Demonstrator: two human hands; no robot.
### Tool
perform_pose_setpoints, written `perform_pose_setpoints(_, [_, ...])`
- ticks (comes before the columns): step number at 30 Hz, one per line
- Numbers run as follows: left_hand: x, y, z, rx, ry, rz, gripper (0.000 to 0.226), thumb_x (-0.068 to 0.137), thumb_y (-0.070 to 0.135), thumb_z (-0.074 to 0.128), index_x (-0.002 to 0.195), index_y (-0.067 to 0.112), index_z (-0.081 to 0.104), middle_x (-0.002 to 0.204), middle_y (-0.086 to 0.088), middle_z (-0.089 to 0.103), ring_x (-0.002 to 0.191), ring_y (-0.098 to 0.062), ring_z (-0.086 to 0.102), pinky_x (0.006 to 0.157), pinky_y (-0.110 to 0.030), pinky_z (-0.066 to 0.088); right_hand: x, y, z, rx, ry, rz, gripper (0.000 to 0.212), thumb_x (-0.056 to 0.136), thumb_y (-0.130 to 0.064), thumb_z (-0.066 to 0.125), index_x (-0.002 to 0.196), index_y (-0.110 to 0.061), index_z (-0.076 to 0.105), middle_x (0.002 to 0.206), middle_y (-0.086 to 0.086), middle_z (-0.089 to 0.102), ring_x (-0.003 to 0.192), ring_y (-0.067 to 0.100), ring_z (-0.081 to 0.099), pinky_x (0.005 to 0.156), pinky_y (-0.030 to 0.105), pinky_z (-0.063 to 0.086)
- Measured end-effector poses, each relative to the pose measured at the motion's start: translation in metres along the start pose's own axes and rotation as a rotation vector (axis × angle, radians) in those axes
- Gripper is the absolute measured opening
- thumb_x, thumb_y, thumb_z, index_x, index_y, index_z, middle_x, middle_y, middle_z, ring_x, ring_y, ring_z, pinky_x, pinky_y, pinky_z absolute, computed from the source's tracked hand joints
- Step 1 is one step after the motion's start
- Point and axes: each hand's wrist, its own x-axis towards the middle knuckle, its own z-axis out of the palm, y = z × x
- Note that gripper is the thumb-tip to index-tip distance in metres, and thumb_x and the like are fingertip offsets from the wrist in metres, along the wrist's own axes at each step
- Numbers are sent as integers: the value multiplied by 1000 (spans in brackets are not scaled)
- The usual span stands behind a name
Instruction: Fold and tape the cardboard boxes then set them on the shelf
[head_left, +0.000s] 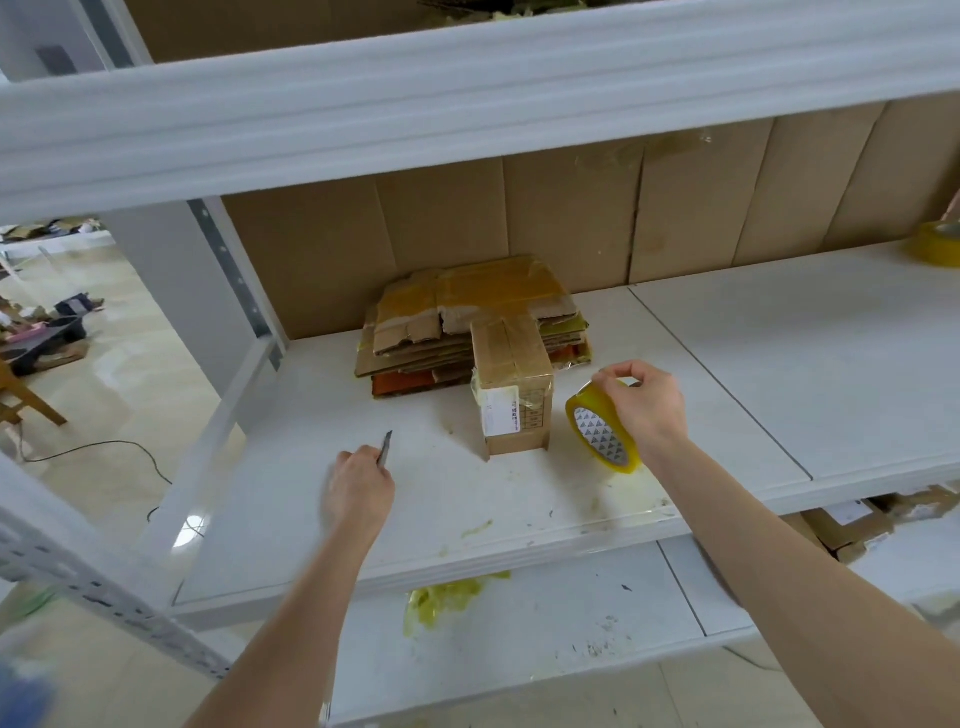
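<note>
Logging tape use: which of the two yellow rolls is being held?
The tape roll beside the box, gripped by the right hand; the other roll sits far right.

Tape roll (602, 431) in the right hand (644, 410) is glossy yellowish plastic film. The knife (385, 447) in the left hand (358, 491) looks like dull grey metal. The box (511, 395) between the hands is matt brown cardboard with shiny tape strips. The stack (467, 322) beyond it is rough, torn cardboard. The shelf (727, 374) underneath is matt white and scuffed.
</note>
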Motion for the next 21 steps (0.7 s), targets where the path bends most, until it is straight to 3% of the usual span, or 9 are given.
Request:
perform_pose_setpoints(3, [-9, 23, -8, -84, 144, 212, 29, 95, 14, 52, 123, 10, 57, 119, -12, 52, 106, -28, 53, 84, -37, 46, -1, 0, -7, 22, 35, -4, 9, 82, -38, 67, 74, -35, 65, 82, -14, 59, 78, 13, 58, 68, 33, 54])
perform_pose_setpoints(5, [-25, 64, -18, -328, 249, 493, 20, 93, 9, 56, 111, 10, 63, 110, -7, 58, 94, -19, 59, 73, -25, 48, -3, -2, -12, 33, 50, -5, 7, 82, -38, 67, 76, -34, 65, 83, -13, 60, 79, 14, 59, 69, 36, 56])
perform_pose_setpoints(7, [-44, 111, -27, -435, 265, 725, 13, 90, 9, 61, 100, 13, 68, 98, 1, 64, 83, -10, 60, 68, -17, 48, -5, -5, -16, 40, 55, -12, 7, 82, -39, 66, 78, -34, 66, 82, -10, 61, 81, 18, 62, 71, 39, 58])
perform_pose_setpoints(9, [-58, 148, -26, -442, 207, 843, 12, 89, 14, 64, 98, 15, 72, 97, 3, 65, 85, -9, 61, 72, -20, 50, -8, -8, -21, 35, 63, -43, 8, 83, -39, 66, 76, -34, 65, 79, -9, 61, 80, 20, 62, 70, 38, 57])
perform_pose_setpoints(14, [-69, 190, -2, -300, 94, 714, 32, 88, 37, 64, 117, 24, 69, 116, 7, 62, 107, -11, 53, 77, -19, 37, -14, -11, -32, 14, 35, -141, 9, 82, -38, 66, 79, -31, 70, 82, -3, 67, 80, 20, 63, 74, 38, 55])
perform_pose_setpoints(17, [-68, 198, 3, -436, -23, 585, 25, 84, 37, 69, 107, 28, 74, 105, 7, 70, 99, -10, 61, 76, -21, 45, -17, -11, -38, 1, 15, -182, 8, 82, -38, 67, 78, -32, 70, 81, -4, 68, 79, 17, 64, 72, 34, 53])
perform_pose_setpoints(21, [-68, 202, 6, -552, -57, 520, 10, 81, 32, 73, 88, 27, 78, 89, 10, 73, 83, 0, 58, 64, -9, 37, -18, -9, -48, 48, -72, -237, 9, 82, -30, 70, 77, -37, 67, 81, -7, 67, 82, 17, 64, 73, 33, 54])
